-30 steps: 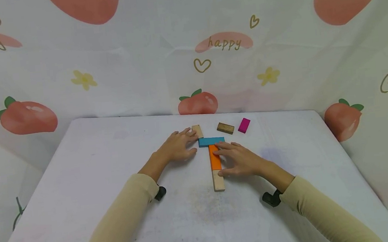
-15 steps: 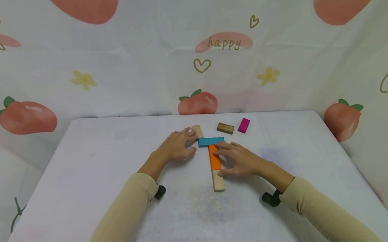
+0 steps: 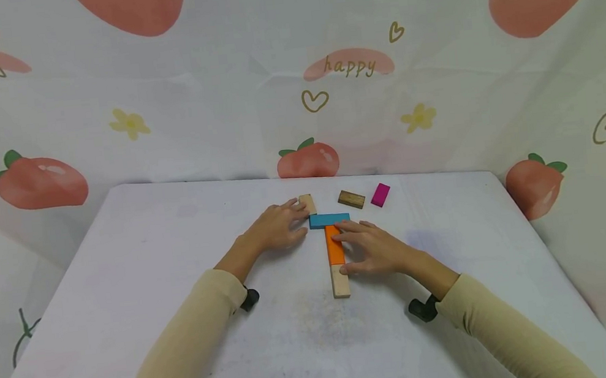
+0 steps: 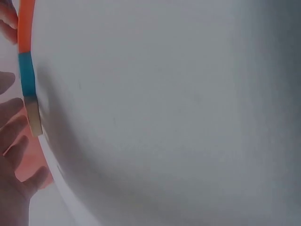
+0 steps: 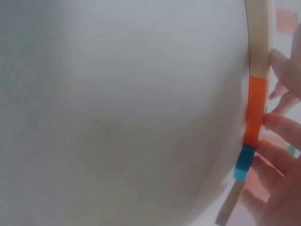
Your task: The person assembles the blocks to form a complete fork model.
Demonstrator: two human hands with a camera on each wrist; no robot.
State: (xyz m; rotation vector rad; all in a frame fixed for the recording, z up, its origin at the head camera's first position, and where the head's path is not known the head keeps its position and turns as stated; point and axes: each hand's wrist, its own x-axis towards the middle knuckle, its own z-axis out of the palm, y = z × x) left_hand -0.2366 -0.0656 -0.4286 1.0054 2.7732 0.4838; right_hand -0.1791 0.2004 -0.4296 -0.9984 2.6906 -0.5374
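Note:
My left hand [image 3: 280,227] is spread at the left of the blocks in the head view, fingertips on a plain wooden block [image 3: 309,203]. Its thumb points toward a blue block [image 3: 328,220] that lies crosswise. Below the blue block an orange block [image 3: 335,253] runs lengthwise, end to end with another plain wooden block [image 3: 341,283]. From the right, my right hand [image 3: 378,247] rests extended fingers on the orange block and by the blue one, its thumb on the near plain block. The right wrist view shows these fingertips [image 5: 277,120] lying along the row.
A dark brown wooden block [image 3: 351,199] and a magenta block [image 3: 380,195] lie farther back on the white-covered table [image 3: 174,227]. Behind the table hangs a printed cloth [image 3: 216,99]. A green cord [image 3: 26,329] shows beyond the left edge.

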